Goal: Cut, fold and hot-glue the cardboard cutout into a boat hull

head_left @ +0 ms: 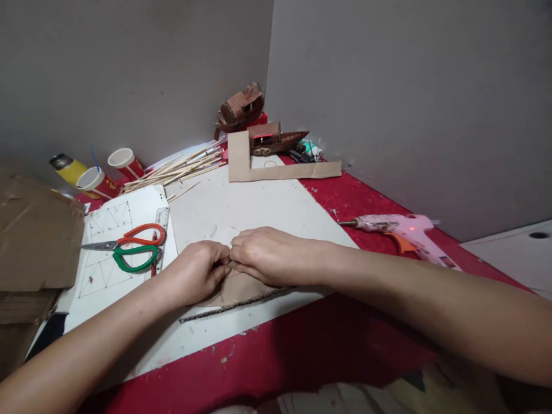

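Observation:
A piece of brown cardboard point(241, 289) with a dark corrugated edge lies on the white board point(211, 215), partly under both hands. My left hand point(199, 271) rests at its left side, fingers closed in a pinch; what is between them is too small to make out. Close against it, my right hand point(265, 256) bends its fingers down onto the cardboard, and their tips are hidden. The two hands nearly touch at the fingertips. An L-shaped cardboard strip point(297, 171) lies beyond them.
Scissors point(135, 247) and a ruler point(162, 230) lie on a drawn sheet point(106, 276) at left. Wooden sticks point(185, 167), paper cups point(100, 183) and model boats point(269, 138) are behind. A pink glue gun point(405, 230) lies right; cardboard point(38, 236) stands far left.

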A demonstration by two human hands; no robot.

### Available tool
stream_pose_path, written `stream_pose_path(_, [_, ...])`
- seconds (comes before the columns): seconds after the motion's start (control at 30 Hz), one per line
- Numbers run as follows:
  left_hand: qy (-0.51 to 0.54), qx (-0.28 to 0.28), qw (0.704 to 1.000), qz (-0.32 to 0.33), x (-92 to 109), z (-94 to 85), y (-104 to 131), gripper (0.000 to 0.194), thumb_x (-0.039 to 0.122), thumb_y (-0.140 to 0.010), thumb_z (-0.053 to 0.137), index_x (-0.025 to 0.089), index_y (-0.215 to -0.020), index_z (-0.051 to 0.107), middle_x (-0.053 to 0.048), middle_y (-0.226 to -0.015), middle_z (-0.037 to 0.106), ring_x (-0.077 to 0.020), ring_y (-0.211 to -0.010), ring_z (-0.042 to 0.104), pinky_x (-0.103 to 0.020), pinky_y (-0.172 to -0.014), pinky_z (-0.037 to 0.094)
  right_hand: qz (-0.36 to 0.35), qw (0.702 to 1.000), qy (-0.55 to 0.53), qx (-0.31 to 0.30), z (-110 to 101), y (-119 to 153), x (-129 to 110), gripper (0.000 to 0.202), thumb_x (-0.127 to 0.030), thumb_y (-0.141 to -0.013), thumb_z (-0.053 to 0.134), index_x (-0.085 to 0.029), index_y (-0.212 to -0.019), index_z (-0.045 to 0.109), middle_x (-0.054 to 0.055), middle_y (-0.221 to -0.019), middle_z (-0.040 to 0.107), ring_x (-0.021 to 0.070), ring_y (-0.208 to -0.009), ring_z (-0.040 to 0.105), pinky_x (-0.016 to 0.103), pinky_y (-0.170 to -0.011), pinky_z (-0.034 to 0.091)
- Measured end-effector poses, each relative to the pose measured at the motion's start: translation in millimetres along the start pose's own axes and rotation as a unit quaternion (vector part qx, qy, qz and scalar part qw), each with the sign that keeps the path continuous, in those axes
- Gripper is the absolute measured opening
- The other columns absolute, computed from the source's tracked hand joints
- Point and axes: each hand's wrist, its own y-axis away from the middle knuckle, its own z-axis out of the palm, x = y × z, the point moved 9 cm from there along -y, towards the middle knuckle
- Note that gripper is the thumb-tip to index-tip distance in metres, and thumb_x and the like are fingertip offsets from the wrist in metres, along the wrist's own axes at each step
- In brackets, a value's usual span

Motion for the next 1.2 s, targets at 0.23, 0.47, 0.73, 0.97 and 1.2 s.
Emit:
stream_pose_path(0.23, [0.001,0.008,1.000,-0.016,-7,0.6,13,0.007,0.019,-0.087,0.053,0.018,-0.082,0.059,-0.002,-0.077,0.061,-0.0166,-0.074,0.054,-0.028,-0.067,0.040,0.028,0.998,-0.060,0.003,2,9,13,0.013,-0.021,-0.092,0.057,-0.013,-0.093,0.066,0.008,-0.091,0.067,0.0192,-0.081,0.059,0.027,-0.070,0.040])
stream_pose_path(0.47, [0.025,-0.033,0.997,-0.064,-14,-2.3,6,0.019,0.020,-0.084,0.053,0.019,-0.066,0.048,0.005,-0.061,0.048,-0.0114,-0.059,0.043,-0.024,-0.056,0.032,0.061,0.996,-0.066,-0.005,0,13,24,0.014,-0.024,-0.092,0.057,-0.014,-0.091,0.067,0.007,-0.089,0.067,0.0190,-0.078,0.059,0.027,-0.067,0.038])
stream_pose_path(0.73, [-0.069,0.004,0.995,0.068,17,-0.2,4,0.019,0.010,-0.085,0.047,0.019,-0.069,0.053,-0.002,-0.068,0.056,-0.0163,-0.068,0.052,-0.028,-0.063,0.039,0.038,0.998,-0.041,-0.008,8,8,18,0.018,-0.020,-0.094,0.053,-0.015,-0.083,0.066,0.007,-0.084,0.066,0.0194,-0.078,0.056,0.028,-0.070,0.036])
stream_pose_path(0.97, [-0.047,0.008,0.999,0.015,2,-4.6,10,0.008,0.018,-0.087,0.055,0.018,-0.081,0.061,-0.003,-0.078,0.063,-0.0178,-0.075,0.057,-0.029,-0.068,0.044,0.040,0.997,-0.070,-0.010,0,14,17,0.012,-0.022,-0.091,0.057,-0.015,-0.090,0.067,0.007,-0.086,0.069,0.0188,-0.077,0.059,0.026,-0.066,0.036])
stream_pose_path(1.2, [-0.006,0.008,1.000,0.017,1,-0.4,0,0.012,0.016,-0.089,0.054,0.018,-0.081,0.063,-0.002,-0.079,0.066,-0.0165,-0.077,0.059,-0.029,-0.072,0.044,0.059,0.996,-0.063,0.000,-3,16,21,0.015,-0.023,-0.091,0.057,-0.014,-0.090,0.068,0.008,-0.089,0.069,0.0204,-0.081,0.061,0.027,-0.067,0.037])
